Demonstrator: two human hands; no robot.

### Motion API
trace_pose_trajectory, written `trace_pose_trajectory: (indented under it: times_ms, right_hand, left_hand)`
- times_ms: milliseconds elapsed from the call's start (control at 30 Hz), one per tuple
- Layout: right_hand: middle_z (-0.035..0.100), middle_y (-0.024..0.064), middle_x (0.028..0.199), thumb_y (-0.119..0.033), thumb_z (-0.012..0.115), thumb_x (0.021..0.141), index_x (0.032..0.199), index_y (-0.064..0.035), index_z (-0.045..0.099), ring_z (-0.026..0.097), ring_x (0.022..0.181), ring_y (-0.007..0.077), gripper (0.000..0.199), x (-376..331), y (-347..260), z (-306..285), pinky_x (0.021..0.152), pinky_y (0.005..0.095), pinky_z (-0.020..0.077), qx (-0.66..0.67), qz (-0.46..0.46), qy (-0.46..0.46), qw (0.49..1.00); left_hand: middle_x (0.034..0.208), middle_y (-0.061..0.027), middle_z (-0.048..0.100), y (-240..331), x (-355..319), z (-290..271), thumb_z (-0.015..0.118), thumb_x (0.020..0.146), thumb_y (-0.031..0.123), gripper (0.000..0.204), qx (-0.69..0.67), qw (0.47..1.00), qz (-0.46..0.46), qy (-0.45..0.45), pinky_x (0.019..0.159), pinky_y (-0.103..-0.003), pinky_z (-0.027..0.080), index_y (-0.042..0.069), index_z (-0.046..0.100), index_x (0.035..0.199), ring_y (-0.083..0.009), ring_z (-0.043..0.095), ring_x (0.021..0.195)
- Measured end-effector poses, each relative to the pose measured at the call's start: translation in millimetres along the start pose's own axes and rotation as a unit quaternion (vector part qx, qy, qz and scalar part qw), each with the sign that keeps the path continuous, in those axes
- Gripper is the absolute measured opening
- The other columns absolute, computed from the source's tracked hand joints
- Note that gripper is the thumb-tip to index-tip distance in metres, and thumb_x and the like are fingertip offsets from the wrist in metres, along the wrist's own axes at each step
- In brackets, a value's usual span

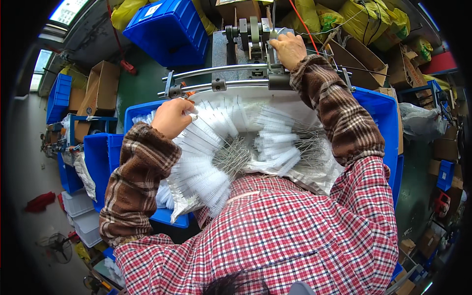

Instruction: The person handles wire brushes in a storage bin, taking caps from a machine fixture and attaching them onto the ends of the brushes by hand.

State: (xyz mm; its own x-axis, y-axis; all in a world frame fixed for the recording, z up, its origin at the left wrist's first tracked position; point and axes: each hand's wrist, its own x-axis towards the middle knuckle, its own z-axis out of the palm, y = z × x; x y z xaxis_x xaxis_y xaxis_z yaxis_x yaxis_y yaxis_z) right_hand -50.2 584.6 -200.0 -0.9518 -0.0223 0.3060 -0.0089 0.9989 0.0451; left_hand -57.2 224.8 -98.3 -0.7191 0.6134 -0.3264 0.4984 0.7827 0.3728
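Note:
A large fan of white-bristled wire brushes (199, 162) lies over my lap, their bare wire ends bunched toward the middle. A smaller bunch of the same brushes (278, 142) lies to its right. Above the left bunch my left hand (173, 118) is closed, thumb against fingers; a small whitish bit shows at the fingertips, too small to name. My right hand (290, 50) reaches to the far side, its fingers curled at the right of a metal bench machine (254, 42). What those fingers grip is hidden. Two steel rods (216, 73) run across the machine's front.
A pale sheet (322, 164) lies under the brushes, over blue bins (376, 110) on both sides. Another blue bin (169, 32) stands far left of the machine. Yellow sacks (364, 22) and open cardboard boxes (361, 61) crowd the far right. A red cord (306, 27) hangs near my right hand.

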Motion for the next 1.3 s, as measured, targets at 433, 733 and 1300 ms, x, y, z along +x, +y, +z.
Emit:
trace_pose_trajectory:
  times_ms: [433,733,1300]
  right_hand:
    - [0.062,0.0045,0.105,-0.014,0.066,0.079,0.111,-0.0137,0.064,0.056,0.101,0.0250,0.032,-20,32,1,0.086,0.0392,0.0433,0.091,-0.072,0.136,0.984]
    - [0.059,0.0027,0.094,-0.037,0.073,0.075,0.106,-0.0111,0.065,0.053,0.096,0.0223,0.041,-58,29,-11,0.082,0.0400,0.0396,0.012,0.075,0.088,0.993]
    - [0.060,0.0011,0.091,-0.035,0.070,0.078,0.093,-0.0132,0.066,0.055,0.094,0.0205,0.027,-39,-3,-14,0.084,0.0401,0.0375,0.024,0.045,0.085,0.995]
  left_hand:
    - [0.085,-0.0152,0.067,-5,-16,-23,0.062,0.073,0.005,0.021,0.088,0.995,-0.037,-0.025,0.074,-0.034,0.051,0.000,0.068,0.092,-0.0283,0.065,0.077]
    - [0.072,-0.0137,0.060,1,-19,-32,0.062,0.069,0.001,0.017,0.056,0.998,-0.003,-0.016,0.063,-0.032,0.046,-0.003,0.062,0.085,-0.0248,0.056,0.064]
    - [0.078,-0.0057,0.061,25,-60,-94,0.058,0.074,-0.007,0.017,-0.090,0.995,0.041,-0.016,0.068,-0.024,0.048,-0.004,0.060,0.091,-0.0105,0.058,0.071]
